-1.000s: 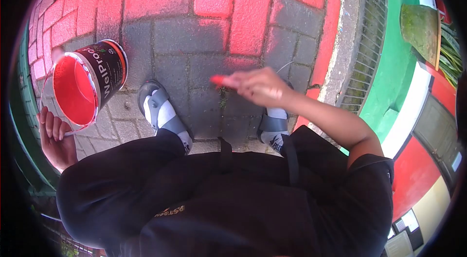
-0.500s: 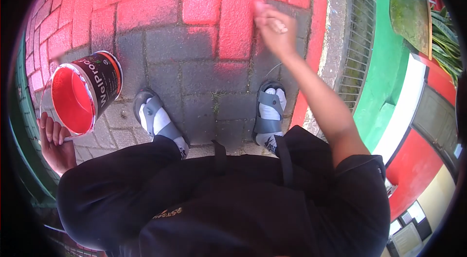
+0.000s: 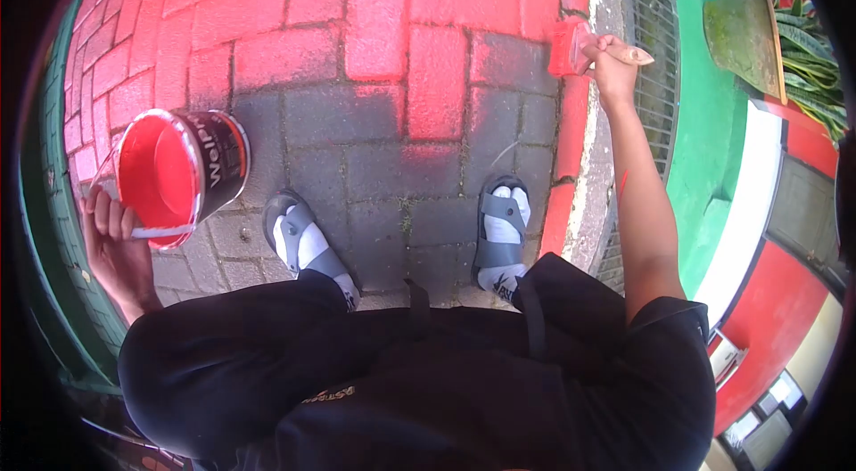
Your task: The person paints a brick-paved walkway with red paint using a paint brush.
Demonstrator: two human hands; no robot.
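Note:
On the left, my left hand [image 3: 116, 244] is closed round the white handle grip of a black paint bucket [image 3: 220, 161]. The bucket tilts toward me and red paint [image 3: 160, 172] shows inside. At the upper right, my right hand [image 3: 610, 65] grips a paintbrush [image 3: 568, 48] by its wooden handle. Its red-coated bristles are over the red border at the right edge of the paving. Bricks near the top are red [image 3: 374, 25], while those nearer my feet are dark grey [image 3: 374, 170], with sprayed-looking red edges between.
My sandalled feet [image 3: 502, 226] stand on the grey bricks. Right of the red border run a pale curb [image 3: 605, 137], a metal drain grate [image 3: 653, 52] and a green strip [image 3: 695, 132]. A mossy planter [image 3: 742, 39] with long leaves stands beyond. Green metalwork lies at far left.
My right hand and the brush have moved right, from the bricks to the border. The bucket and my left hand sit slightly further right in view, and the view has shifted a little.

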